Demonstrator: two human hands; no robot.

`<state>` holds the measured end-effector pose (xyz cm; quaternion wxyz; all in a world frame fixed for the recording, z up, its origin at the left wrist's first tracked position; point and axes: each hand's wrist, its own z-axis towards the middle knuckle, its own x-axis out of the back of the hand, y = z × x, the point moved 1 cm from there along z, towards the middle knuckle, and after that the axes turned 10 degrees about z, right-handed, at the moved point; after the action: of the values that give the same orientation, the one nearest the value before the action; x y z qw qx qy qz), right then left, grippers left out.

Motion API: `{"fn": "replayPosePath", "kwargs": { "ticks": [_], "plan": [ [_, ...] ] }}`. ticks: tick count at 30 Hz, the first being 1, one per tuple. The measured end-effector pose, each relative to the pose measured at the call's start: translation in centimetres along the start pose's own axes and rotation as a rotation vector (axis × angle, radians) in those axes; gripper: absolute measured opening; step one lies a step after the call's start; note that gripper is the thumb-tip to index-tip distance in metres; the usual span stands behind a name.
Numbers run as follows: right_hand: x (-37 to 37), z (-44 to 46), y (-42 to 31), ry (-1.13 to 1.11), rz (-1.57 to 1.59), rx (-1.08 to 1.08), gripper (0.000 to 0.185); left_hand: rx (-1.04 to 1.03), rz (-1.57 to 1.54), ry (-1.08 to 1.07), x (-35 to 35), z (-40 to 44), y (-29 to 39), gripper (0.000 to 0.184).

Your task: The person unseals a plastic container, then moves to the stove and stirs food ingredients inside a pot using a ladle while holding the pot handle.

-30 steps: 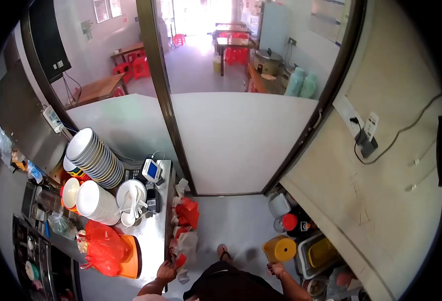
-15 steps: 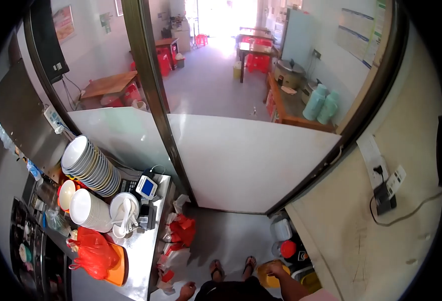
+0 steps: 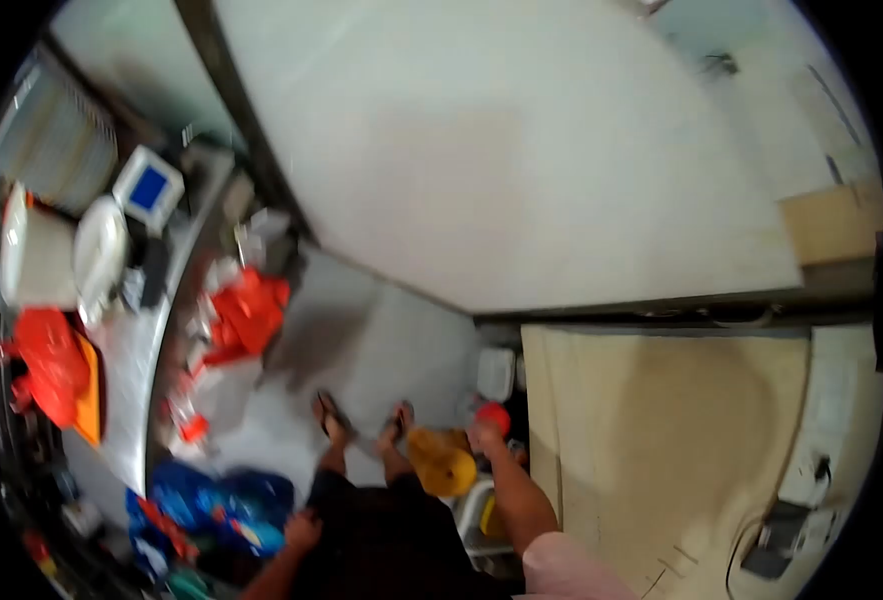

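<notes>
Low on the right, my right hand [image 3: 483, 436] reaches down beside a round red lid [image 3: 493, 417], just above a yellow container [image 3: 443, 464]. Its fingers are blurred, so whether it grips anything is unclear. My left hand [image 3: 303, 530] hangs next to my dark shorts, near blue plastic bags [image 3: 226, 497] on the floor; its fingers are too smeared to read. A pale box [image 3: 496, 372] stands on the floor behind the red lid.
At left, a metal counter [image 3: 141, 375] bears stacked bowls [image 3: 43, 255], a red bag [image 3: 49, 362] and a scale with a blue display [image 3: 149, 188]. Red and white bags [image 3: 246, 315] hang along its side. A beige board [image 3: 671, 440] lies at right, below a white partition [image 3: 481, 150].
The view has swung down and to the right. My right hand has moved forward from the yellow container to the red lid. Blue bags have come into view beside my left hand.
</notes>
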<state>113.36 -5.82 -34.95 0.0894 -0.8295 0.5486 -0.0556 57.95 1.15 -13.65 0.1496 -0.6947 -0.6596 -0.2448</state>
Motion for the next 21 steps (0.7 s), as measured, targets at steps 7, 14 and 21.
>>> {"fn": "replayPosePath", "kwargs": {
  "ticks": [7, 14, 21],
  "plan": [
    [-0.7, 1.1, -7.0, 0.293, -0.760, 0.319, 0.016, 0.045, 0.011, 0.009, -2.0, 1.2, 1.5, 0.073],
    [1.8, 12.4, -9.8, 0.635, -1.103, 0.621, 0.033, 0.123, 0.166, -0.054, 0.1, 2.3, 4.7, 0.082],
    [4.1, 22.2, -12.4, 0.559, -1.008, 0.725, 0.062, 0.139, 0.297, 0.024, 0.5, 3.9, 6.8, 0.082]
  ]
}}
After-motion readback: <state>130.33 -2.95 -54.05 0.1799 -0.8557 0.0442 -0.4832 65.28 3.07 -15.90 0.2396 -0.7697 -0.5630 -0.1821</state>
